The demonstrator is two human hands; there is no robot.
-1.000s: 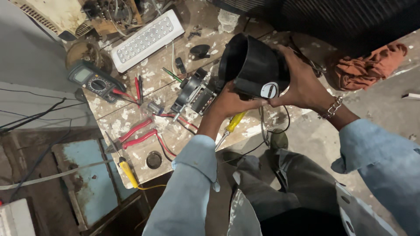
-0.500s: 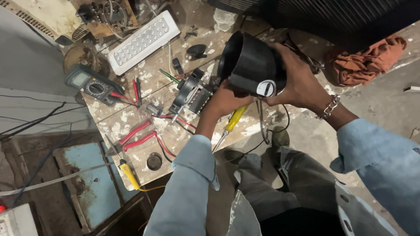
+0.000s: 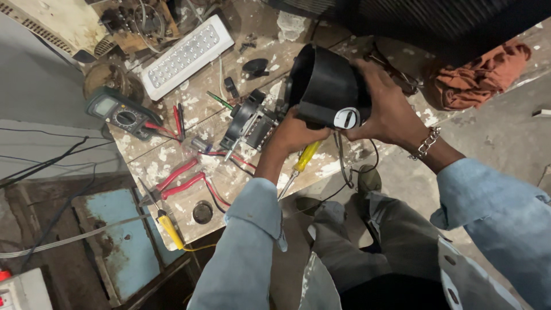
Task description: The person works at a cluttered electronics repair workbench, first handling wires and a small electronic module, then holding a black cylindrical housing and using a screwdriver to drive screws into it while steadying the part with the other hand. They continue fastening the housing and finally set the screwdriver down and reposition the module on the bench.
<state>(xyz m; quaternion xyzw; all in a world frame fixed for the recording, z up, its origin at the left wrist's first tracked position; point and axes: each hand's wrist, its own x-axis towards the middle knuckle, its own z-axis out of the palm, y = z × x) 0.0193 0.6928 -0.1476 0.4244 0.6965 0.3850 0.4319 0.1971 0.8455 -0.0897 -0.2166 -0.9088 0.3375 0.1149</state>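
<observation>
Worn wooden workbench (image 3: 172, 158), paint-splashed, fills the left and middle of the head view, cluttered with tools. Black plastic housing (image 3: 324, 86), cup-shaped with a white round knob (image 3: 346, 118) on its side, is lifted just above the bench's right end, open mouth tilted toward the left, held between both hands. Right hand (image 3: 385, 109) wraps the housing's back and side, fingers curled closed on it, thumb near the knob; bracelet on that wrist. Left hand (image 3: 294, 133) cups the housing from below, fingers closed under it; cannot tell how tight. A small motor assembly (image 3: 249, 121) with black frame lies on the bench just beside the housing mouth, apart from it, so the unit looks opened up: motor out, housing separate, nothing rejoined. Wires run from under the housing toward the person's lap. White LED panel light (image 3: 185, 54) lies further back. Orange rag (image 3: 476, 77) at far right. Green multimeter (image 3: 117, 113) at left with red probes near it. Red-handled pliers (image 3: 181, 178) near the front edge. Yellow-handled screwdriver (image 3: 304, 159) lies under the left wrist, untouched. Second yellow-handled tool (image 3: 169, 228) at the bench corner.
</observation>
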